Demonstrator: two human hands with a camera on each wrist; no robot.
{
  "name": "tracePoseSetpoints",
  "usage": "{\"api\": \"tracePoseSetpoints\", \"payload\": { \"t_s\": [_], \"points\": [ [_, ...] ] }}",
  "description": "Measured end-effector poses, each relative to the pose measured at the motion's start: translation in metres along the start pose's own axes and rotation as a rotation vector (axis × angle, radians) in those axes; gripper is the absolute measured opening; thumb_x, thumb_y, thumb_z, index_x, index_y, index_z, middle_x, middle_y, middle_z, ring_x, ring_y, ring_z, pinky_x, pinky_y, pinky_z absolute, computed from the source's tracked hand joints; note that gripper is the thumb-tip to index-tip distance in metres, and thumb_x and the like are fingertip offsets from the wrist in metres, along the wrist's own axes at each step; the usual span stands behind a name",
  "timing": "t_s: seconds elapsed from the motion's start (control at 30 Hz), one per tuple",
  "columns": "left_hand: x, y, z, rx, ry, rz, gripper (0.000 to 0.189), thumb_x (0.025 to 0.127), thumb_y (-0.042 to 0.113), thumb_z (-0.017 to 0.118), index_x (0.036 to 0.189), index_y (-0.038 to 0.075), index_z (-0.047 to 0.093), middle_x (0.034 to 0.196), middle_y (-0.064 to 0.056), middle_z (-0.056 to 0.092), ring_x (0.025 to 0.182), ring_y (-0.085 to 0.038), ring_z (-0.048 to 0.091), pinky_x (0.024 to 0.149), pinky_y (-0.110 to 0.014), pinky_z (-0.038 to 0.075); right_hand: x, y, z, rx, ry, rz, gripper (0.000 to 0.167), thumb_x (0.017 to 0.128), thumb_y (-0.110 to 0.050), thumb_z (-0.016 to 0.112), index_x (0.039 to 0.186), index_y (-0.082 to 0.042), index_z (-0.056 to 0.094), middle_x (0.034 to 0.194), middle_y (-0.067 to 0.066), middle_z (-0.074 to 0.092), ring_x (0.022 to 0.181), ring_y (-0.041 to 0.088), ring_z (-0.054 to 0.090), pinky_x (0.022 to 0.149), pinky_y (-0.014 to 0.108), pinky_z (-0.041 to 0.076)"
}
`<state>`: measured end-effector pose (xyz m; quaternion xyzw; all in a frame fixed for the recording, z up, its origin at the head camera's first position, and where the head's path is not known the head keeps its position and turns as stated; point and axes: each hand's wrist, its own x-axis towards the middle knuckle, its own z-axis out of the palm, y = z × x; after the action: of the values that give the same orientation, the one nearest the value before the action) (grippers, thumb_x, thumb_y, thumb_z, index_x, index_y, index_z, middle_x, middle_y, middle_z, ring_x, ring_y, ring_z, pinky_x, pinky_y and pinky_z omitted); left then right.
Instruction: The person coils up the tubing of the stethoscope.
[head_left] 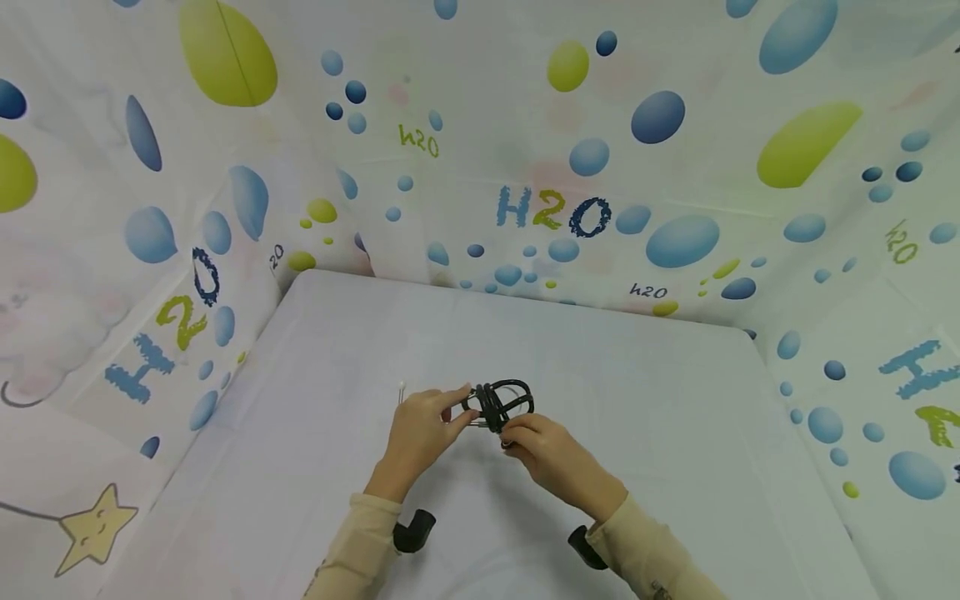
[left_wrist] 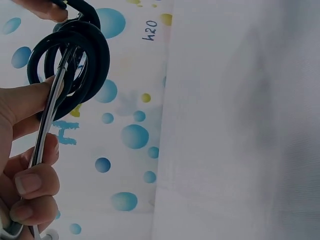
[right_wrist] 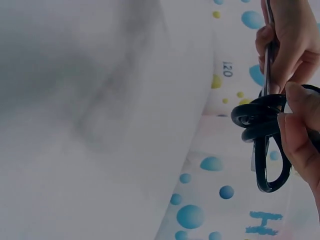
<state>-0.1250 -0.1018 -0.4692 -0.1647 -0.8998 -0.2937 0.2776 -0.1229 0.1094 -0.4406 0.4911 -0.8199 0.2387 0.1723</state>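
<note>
A stethoscope with black tubing (head_left: 491,406) is held up between both hands over the middle of the table. Its tubing is wound in loops around itself. The left hand (head_left: 423,425) grips the shiny metal ear tubes (left_wrist: 47,115), with thumb and fingers curled about them in the left wrist view. A pale ear tip (head_left: 402,385) sticks out beyond that hand. On the other side, the right hand (head_left: 562,458) pinches the coiled tubing (right_wrist: 267,170) between thumb and fingers. The chest piece cannot be made out; fingers and loops hide part of the stethoscope.
A white cloth covers the table (head_left: 637,400). Fabric walls (head_left: 480,108) printed with blue and green drops rise at the back and both sides. Black camera mounts (head_left: 415,532) sit at the wrists, beside beige sleeves (head_left: 352,542).
</note>
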Motion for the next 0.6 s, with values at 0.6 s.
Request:
{"api": "tracePoseSetpoints", "payload": {
  "t_s": [0.6],
  "points": [
    [0.0,0.006,0.002,0.016,0.032,0.052,0.035,0.069,0.022,0.084,0.101,0.009,0.075,0.054,0.005,0.051,0.047,-0.006,0.039,0.043,-0.019,0.033,0.0,0.019,0.004,0.463,0.221,0.32,0.019,0.078,0.01,0.069,0.095,0.008,0.059,0.073,0.015,0.066,0.05,0.007,0.056,0.044,0.021,0.047]
  ]
}}
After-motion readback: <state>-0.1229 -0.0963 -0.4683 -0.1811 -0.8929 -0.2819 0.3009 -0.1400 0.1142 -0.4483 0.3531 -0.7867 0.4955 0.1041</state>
